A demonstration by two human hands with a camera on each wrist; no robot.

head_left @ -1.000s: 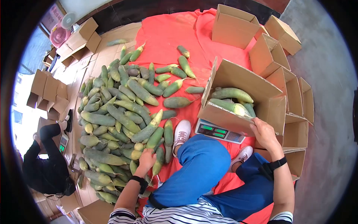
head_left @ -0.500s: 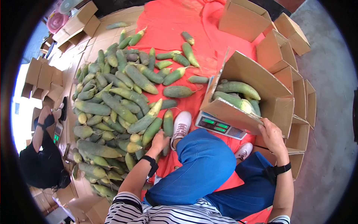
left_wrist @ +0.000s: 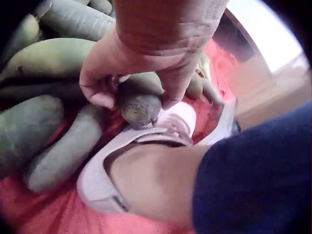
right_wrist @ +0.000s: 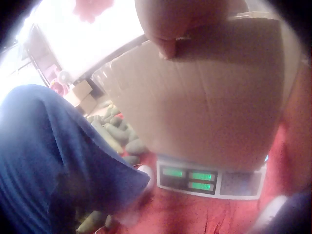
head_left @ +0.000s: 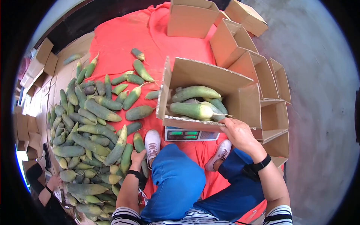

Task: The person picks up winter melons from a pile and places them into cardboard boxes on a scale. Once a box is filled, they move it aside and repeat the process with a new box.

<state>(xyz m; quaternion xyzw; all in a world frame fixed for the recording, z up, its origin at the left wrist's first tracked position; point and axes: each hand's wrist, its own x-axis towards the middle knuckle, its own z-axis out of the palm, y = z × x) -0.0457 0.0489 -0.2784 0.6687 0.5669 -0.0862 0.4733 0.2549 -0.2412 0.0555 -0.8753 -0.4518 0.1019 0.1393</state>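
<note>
With thumb and fingers, my left hand [head_left: 137, 158] grips a green radish [left_wrist: 141, 105] beside the white shoe [head_left: 152, 142]. The radish's blunt end points at the left wrist camera. A big heap of green radishes [head_left: 98, 110] lies just left of that hand. My right hand [head_left: 240, 133] holds the near top edge of an open cardboard box [head_left: 240, 92], thumb on the outside in the right wrist view. Inside the box lie several green radishes [head_left: 191, 110]. Beneath the box is a digital scale [head_left: 208, 135] with lit green displays.
Open cardboard boxes [head_left: 275, 114] line the right side of the red cloth [head_left: 120, 37], with more behind. Loose radishes [head_left: 139, 112] are scattered between heap and box. Another person [head_left: 45, 187] sits at the far left. Grey floor [head_left: 318, 112] extends on the right.
The head view has swung right, so heap and box appear farther left. My left hand has shifted from the heap's edge to the radish by the shoe. The right hand stays on the box edge.
</note>
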